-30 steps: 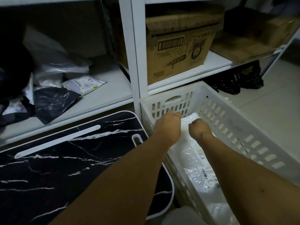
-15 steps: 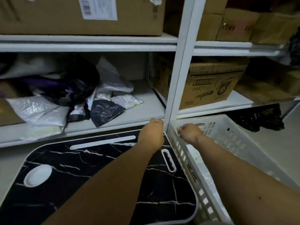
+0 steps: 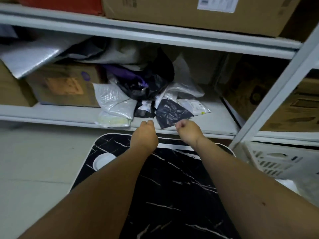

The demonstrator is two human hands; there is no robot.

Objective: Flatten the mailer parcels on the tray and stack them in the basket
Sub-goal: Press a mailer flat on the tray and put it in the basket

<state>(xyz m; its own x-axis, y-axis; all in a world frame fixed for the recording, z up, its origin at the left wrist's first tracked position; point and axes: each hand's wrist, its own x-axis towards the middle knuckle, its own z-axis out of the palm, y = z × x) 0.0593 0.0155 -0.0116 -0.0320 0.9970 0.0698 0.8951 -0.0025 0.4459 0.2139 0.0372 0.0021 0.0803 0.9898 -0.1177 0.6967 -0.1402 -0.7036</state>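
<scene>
Mailer parcels (image 3: 170, 112) lie just beyond empty, loosely curled left hand (image 3: 144, 133) and right hand (image 3: 187, 131).

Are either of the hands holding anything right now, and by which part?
Nothing is held: the left hand and right hand hang loosely curled just short of the shelf's mailers.
</scene>
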